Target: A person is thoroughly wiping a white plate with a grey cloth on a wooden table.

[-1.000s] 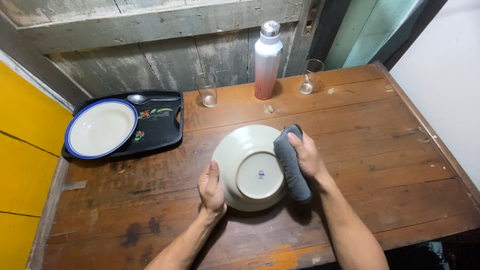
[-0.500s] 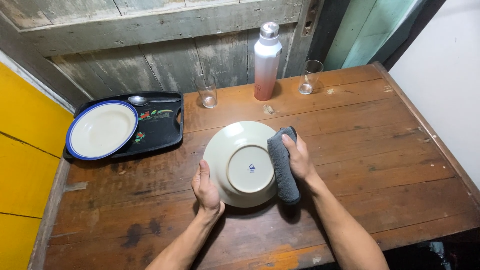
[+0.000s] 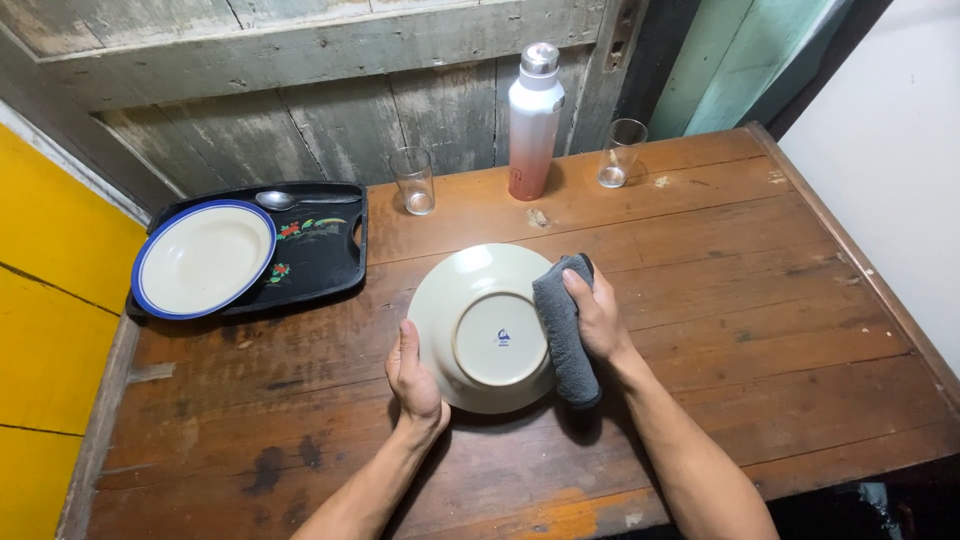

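A cream plate (image 3: 470, 300) is held upside down above the wooden table (image 3: 760, 300), its foot ring with a small blue mark facing me. My left hand (image 3: 412, 378) grips the plate's lower left rim. My right hand (image 3: 598, 318) presses a folded grey cloth (image 3: 563, 330) against the plate's right side.
A black floral tray (image 3: 320, 250) at the back left carries a blue-rimmed white plate (image 3: 203, 258) and a spoon (image 3: 300, 198). Two drinking glasses (image 3: 414, 180) (image 3: 621, 152) and a white-to-pink bottle (image 3: 533, 120) stand along the plank wall. A yellow wall (image 3: 40, 330) borders the left.
The plate has turned and shifted a little left in my hands, and the cloth has slid along its right side.
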